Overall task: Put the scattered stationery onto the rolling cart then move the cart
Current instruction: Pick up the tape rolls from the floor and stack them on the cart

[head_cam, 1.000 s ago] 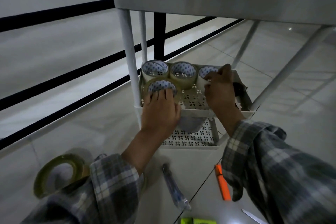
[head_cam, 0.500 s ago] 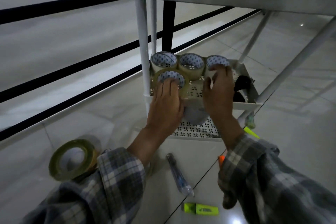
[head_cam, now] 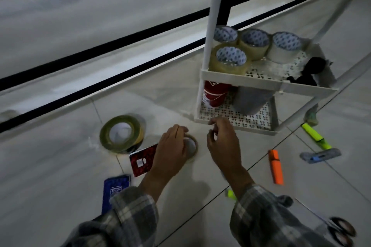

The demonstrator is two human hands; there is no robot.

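The white rolling cart (head_cam: 241,76) stands at the upper right, with several tape rolls (head_cam: 230,58) on its middle shelf. My left hand (head_cam: 172,146) rests on a small tape roll (head_cam: 191,147) lying on the floor, fingers curled over it. My right hand (head_cam: 222,142) hovers just right of that roll, fingers loosely bent and holding nothing. A large greenish tape roll (head_cam: 121,133) lies left of my left hand. A red card pack (head_cam: 142,159) and a blue card pack (head_cam: 115,188) lie beside my left wrist.
On the floor at right lie an orange highlighter (head_cam: 276,166), a yellow highlighter (head_cam: 316,136), a grey-blue stapler (head_cam: 320,155) and scissors (head_cam: 341,230). A red cup (head_cam: 215,94) and grey container (head_cam: 253,100) sit on the cart's lower shelf. A black-railed barrier runs along the back.
Both hands have left the tape rolls on the cart shelf and dropped to the floor. The left hand now covers a small tape roll. The view has tilted down and left.
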